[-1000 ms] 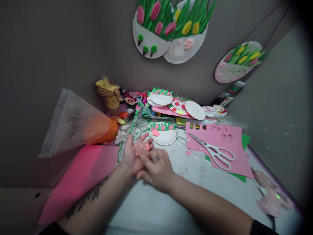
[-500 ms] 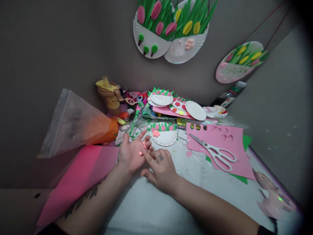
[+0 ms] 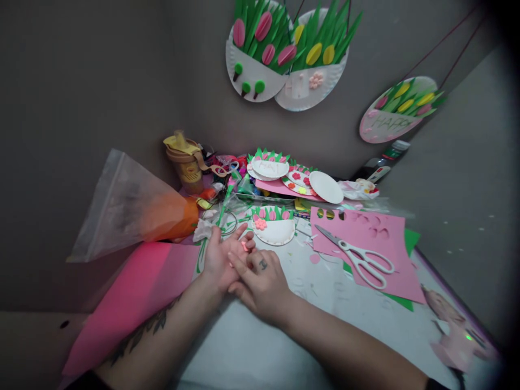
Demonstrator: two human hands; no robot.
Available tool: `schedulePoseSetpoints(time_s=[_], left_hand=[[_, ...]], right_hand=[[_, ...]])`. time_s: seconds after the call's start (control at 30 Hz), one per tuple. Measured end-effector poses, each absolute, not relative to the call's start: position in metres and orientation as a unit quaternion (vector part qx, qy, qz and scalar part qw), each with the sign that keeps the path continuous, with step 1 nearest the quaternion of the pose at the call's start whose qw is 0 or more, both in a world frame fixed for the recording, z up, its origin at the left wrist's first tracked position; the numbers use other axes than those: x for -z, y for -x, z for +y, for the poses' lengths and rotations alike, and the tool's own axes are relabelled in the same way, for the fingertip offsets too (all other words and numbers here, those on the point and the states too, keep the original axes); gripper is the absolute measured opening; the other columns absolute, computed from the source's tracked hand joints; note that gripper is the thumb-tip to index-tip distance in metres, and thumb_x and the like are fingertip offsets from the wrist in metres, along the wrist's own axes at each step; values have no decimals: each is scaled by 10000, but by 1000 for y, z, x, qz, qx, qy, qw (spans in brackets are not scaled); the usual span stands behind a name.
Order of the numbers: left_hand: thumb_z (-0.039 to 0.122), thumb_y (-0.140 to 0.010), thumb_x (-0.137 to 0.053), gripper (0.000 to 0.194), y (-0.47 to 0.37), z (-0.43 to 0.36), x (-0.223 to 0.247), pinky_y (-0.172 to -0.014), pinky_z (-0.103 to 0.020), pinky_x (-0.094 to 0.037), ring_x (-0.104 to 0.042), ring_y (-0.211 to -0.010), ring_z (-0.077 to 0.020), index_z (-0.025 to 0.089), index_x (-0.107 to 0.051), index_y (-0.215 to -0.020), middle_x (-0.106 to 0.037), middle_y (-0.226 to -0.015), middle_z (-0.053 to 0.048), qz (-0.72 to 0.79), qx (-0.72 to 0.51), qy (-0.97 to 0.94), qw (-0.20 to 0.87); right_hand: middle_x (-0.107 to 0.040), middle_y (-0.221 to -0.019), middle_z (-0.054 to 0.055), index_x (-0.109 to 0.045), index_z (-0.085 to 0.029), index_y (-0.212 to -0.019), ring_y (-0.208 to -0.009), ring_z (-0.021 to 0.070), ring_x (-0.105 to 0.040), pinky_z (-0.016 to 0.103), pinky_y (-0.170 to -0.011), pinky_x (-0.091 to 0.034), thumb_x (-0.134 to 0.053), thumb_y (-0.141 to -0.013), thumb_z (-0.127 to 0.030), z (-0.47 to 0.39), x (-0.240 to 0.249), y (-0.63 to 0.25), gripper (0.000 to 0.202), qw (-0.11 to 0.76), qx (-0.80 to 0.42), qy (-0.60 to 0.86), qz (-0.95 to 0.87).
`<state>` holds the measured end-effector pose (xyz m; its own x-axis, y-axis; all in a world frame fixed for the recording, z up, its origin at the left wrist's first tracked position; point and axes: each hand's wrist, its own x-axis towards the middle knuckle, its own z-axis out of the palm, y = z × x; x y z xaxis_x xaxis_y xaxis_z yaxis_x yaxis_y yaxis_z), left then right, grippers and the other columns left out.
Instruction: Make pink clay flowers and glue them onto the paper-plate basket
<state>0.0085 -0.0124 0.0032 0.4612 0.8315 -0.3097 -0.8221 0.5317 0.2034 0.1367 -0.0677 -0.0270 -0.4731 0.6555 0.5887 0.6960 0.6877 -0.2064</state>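
Note:
My left hand [image 3: 221, 260] is palm up with its fingers apart and slightly curled. A small pink clay piece [image 3: 244, 246] lies on its fingers. My right hand [image 3: 262, 279] is over the left palm, its index fingertip pressing there on a second small pink piece that is mostly covered. Just beyond the hands lies a small white paper plate [image 3: 276, 233] with green paper grass, pink tulips and a pink clay flower [image 3: 260, 223] at its left side.
White-handled scissors [image 3: 361, 257] lie on pink paper [image 3: 390, 244] at the right. A plastic bag [image 3: 130, 200] with orange contents and a brown cup [image 3: 189, 170] stand left. Decorated plates [image 3: 298, 179] sit at the back; others [image 3: 260, 78] hang on the wall.
My right index finger has moved left and down onto the palm, over the clay piece that was visible there. The whole view has shifted slightly.

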Motion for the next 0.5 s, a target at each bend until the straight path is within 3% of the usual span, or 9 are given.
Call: schedulePoseSetpoints(time_s=[0.13, 0.37, 0.5], left_hand=[[650, -873, -231, 616, -6, -9, -3, -580, -326, -496, -497, -612, -155, 134, -557, -958, -526, -815, -75, 194, -536, -5, 821], [639, -880, -228, 607, -6, -10, -6, -601, -324, -501, -520, -642, -161, 140, -549, -1008, -535, -842, -81, 194, -512, -18, 837], [654, -875, -199, 625, -6, -10, -5, -572, -313, -489, -508, -613, -156, 143, -545, -978, -524, -810, -68, 215, -509, -11, 833]], right_hand=[[-518, -831, 73, -541, -163, -1298, -783, 216, -430, 374, -723, -374, -402, -946, -468, -72, 26, -135, 486, 340, 35, 349, -873], [-530, -869, 99, -545, -145, -1297, -800, 227, -425, 372, -712, -363, -349, -959, -481, -67, 27, -138, 516, 327, 42, 398, -856], [-530, -859, 89, -543, -189, -1307, -801, 230, -423, 371, -719, -361, -375, -929, -552, -69, 27, -135, 550, 328, 50, 366, -869]])
